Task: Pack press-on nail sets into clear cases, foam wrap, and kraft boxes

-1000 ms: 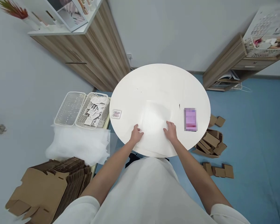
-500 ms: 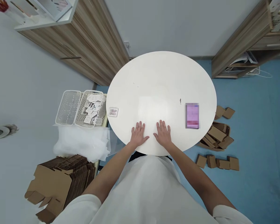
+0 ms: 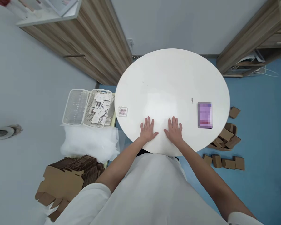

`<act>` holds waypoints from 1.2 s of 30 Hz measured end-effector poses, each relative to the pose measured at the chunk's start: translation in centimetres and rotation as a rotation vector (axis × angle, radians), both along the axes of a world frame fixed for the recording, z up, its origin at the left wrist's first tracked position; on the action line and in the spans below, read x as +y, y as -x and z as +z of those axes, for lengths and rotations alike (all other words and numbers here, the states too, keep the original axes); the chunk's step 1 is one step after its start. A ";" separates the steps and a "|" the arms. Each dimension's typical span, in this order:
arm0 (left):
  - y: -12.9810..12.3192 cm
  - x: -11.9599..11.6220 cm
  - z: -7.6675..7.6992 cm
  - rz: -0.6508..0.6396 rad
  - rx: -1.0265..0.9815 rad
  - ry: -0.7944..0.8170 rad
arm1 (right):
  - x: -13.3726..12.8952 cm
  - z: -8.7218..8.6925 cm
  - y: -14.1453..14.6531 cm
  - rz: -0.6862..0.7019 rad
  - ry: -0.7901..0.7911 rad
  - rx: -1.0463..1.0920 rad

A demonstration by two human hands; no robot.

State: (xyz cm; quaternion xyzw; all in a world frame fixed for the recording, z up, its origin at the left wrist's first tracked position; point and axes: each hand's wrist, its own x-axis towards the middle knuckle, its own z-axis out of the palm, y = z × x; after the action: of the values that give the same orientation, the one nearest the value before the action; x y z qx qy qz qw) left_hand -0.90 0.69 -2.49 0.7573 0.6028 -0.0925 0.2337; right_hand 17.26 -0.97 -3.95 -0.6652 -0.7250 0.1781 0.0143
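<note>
My left hand point(image 3: 147, 130) lies flat on the white oval table point(image 3: 173, 72) near its front edge, fingers spread. Beside it, a short gap to the right, my right hand point(image 3: 174, 131) rests palm down in the same way. Neither hand holds anything. Near the table's left edge is a small clear plastic case point(image 3: 123, 111) with small pinkish pieces inside. A purple rectangular item point(image 3: 204, 115), blurred by pixelation, lies on the right side of the table, apart from my right hand.
Left of the table stand a basket of paper cards point(image 3: 98, 107), a translucent bin point(image 3: 75, 107), a pile of clear plastic bags point(image 3: 90, 140) and stacked flat cardboard boxes point(image 3: 63, 181). Small cardboard boxes point(image 3: 228, 163) sit on the blue floor at right. Wooden cabinets point(image 3: 91, 40) stand behind.
The whole view has shifted, so the table and things on it appear further right. Both hands stay flat on the table.
</note>
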 end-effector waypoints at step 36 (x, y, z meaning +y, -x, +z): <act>13.2 3.4 0.9 0.636 -0.575 -0.025 | 5.4 4.9 15.1 -0.214 0.430 0.987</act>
State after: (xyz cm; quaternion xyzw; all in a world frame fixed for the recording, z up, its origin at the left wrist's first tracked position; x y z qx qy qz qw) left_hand -14.11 4.08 -1.58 0.5315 0.7175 0.2063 0.4001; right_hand 2.15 4.45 0.92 -0.5607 -0.5077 0.6107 0.2343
